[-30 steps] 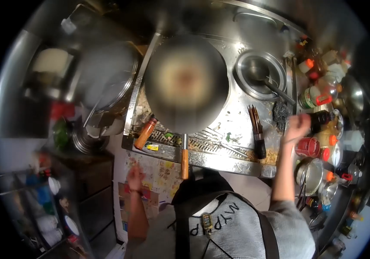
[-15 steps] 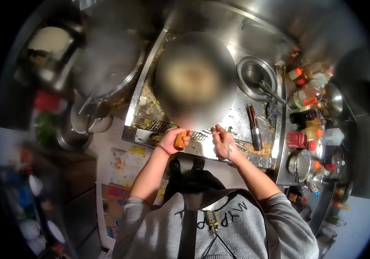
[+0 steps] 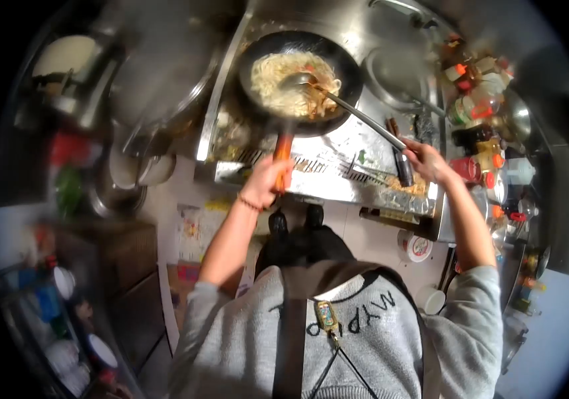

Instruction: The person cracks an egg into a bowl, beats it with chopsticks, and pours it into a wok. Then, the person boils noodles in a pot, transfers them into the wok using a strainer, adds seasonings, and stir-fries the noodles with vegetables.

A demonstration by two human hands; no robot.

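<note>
A black wok (image 3: 351, 73) holds pale noodles (image 3: 278, 76) with bits of red and brown. My left hand (image 3: 270, 178) is closed round the wok's orange-brown wooden handle (image 3: 284, 151). The fingers of my right hand (image 3: 425, 159) are wrapped round the end of a long metal ladle (image 3: 364, 118). The ladle's bowl rests among the noodles in the wok. Just beside my right hand, a dark bundle of sticks (image 3: 404, 169) lies on the metal stove top.
A steaming round pot (image 3: 195, 100) stands at the left. To the right of the wok is a blurred metal basin (image 3: 372, 78). Bottles and a red can (image 3: 464, 169) line the right side. A white tub (image 3: 415, 246) sits on the floor below the stove edge.
The wok, blurred before, now shows its noodles clearly. My right hand has moved from near the wok's lower edge to the right, and now holds the ladle in the noodles.
</note>
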